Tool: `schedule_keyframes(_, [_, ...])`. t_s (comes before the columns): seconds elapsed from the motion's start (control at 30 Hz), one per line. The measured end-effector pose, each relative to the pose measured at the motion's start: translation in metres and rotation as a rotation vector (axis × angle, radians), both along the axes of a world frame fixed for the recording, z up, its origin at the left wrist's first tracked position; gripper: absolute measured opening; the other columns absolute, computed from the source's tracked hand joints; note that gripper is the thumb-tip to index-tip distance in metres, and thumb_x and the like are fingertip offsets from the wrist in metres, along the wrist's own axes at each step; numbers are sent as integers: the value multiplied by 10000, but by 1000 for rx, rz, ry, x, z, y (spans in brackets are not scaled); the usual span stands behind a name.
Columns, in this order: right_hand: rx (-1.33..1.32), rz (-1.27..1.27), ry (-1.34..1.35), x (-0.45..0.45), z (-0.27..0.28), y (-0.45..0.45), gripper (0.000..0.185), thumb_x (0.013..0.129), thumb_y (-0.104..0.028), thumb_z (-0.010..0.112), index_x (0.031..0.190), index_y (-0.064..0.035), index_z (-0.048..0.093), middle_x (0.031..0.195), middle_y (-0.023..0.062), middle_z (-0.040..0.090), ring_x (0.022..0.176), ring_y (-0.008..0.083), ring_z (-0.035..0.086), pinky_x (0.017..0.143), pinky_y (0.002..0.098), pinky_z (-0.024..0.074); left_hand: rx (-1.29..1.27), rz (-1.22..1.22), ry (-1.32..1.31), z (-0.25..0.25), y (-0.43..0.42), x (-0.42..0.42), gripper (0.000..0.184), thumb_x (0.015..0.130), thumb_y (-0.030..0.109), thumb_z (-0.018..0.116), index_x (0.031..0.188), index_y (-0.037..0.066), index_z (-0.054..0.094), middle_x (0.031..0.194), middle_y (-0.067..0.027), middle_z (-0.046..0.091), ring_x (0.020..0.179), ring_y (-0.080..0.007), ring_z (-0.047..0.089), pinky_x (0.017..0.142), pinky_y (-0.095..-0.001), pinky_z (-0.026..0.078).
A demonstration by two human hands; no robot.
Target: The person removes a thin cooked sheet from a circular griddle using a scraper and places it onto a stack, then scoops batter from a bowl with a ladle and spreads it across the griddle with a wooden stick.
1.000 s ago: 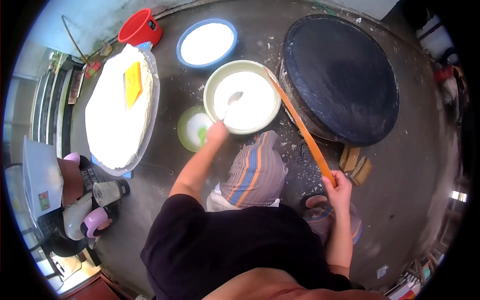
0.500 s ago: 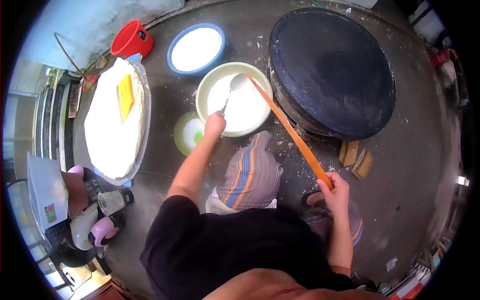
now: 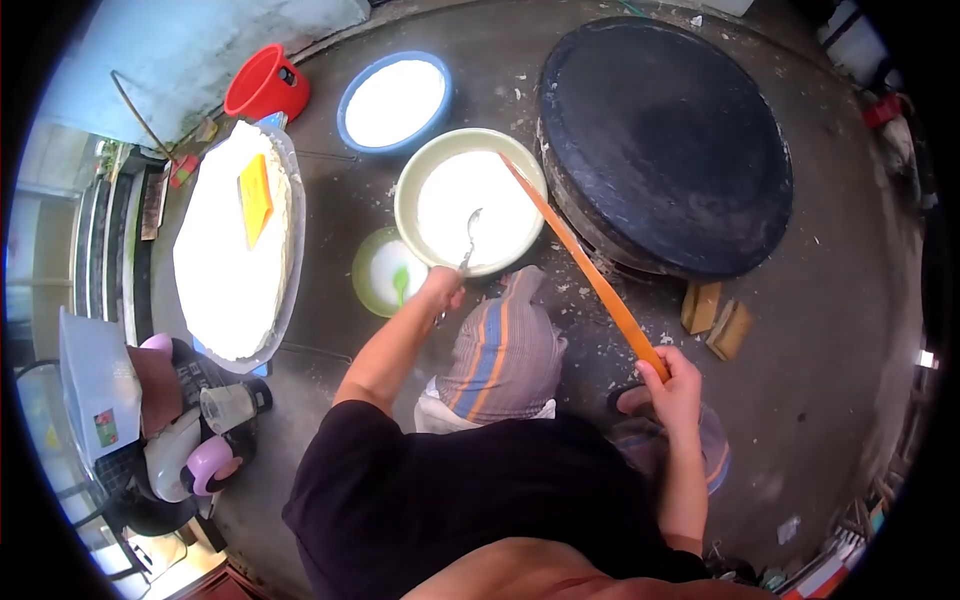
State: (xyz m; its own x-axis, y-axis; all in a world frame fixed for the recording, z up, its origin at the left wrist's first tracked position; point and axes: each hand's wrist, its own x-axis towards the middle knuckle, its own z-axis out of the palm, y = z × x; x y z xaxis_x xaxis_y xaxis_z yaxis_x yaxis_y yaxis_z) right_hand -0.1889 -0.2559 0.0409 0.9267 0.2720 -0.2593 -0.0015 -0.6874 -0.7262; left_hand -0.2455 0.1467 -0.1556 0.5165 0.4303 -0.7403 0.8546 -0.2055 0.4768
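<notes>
My left hand (image 3: 443, 288) is closed round the handle of a metal ladle (image 3: 471, 238), whose bowl dips into white batter in a cream-coloured basin (image 3: 405, 205). My right hand (image 3: 676, 384) grips the near end of a long, flat wooden spatula (image 3: 590, 268). Its far tip rests at or over the batter, near the basin's right side; whether it touches the rim I cannot tell. Left of my left hand stands a small green bowl (image 3: 362, 272) with white contents and a green spoon (image 3: 401, 286) in it.
A large round black griddle (image 3: 665, 145) stands right of the basin. Behind is a blue basin (image 3: 343, 125) of white stuff. Left lies a stack of thin white sheets (image 3: 235, 290) with a yellow scraper (image 3: 255, 198). Also around: a red bucket (image 3: 262, 88) and wooden blocks (image 3: 728, 330).
My left hand has drawn the ladle back toward me; its bowl moved from the basin's far side to nearer the front. The right hand and wooden spatula have barely moved.
</notes>
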Motion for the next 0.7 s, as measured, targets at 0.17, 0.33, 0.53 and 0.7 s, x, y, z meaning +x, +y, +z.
schedule_keyframes(0.17, [33, -5, 21, 0, 7, 4, 200, 723, -154, 667, 884, -69, 585, 671, 49, 613, 542, 152, 587, 741, 278, 415, -748, 567, -239, 93, 2, 7, 177, 841, 107, 416, 934, -19, 499, 593, -73, 495, 433, -127, 412, 355, -243, 340])
schedule_keyframes(0.33, [92, -34, 44, 3, 8, 2, 206, 709, -106, 668, 872, -22, 574, 694, 102, 609, 592, 192, 591, 603, 280, 453, 631, -260, -226, 70, -4, -12, 211, 799, 115, 425, 877, -13, 573, 832, -212, 604, 732, -329, 600, 688, -424, 460])
schedule_keyframes(0.53, [42, 6, -24, 1, 4, 5, 200, 705, -110, 671, 869, -36, 584, 744, 99, 616, 667, 191, 597, 623, 278, 452, 571, -252, -98, 70, -17, 19, 226, 744, 118, 462, 886, -12, 580, 826, -230, 596, 815, -367, 580, 725, -443, 453])
schedule_keyframes(0.7, [10, 3, 12, 4, 9, 5, 207, 701, -126, 679, 863, -36, 588, 741, 92, 621, 678, 187, 608, 615, 265, 449, 467, -445, -23, 57, 0, -9, 220, 763, 110, 444, 863, -11, 597, 864, -250, 586, 818, -371, 577, 732, -445, 452])
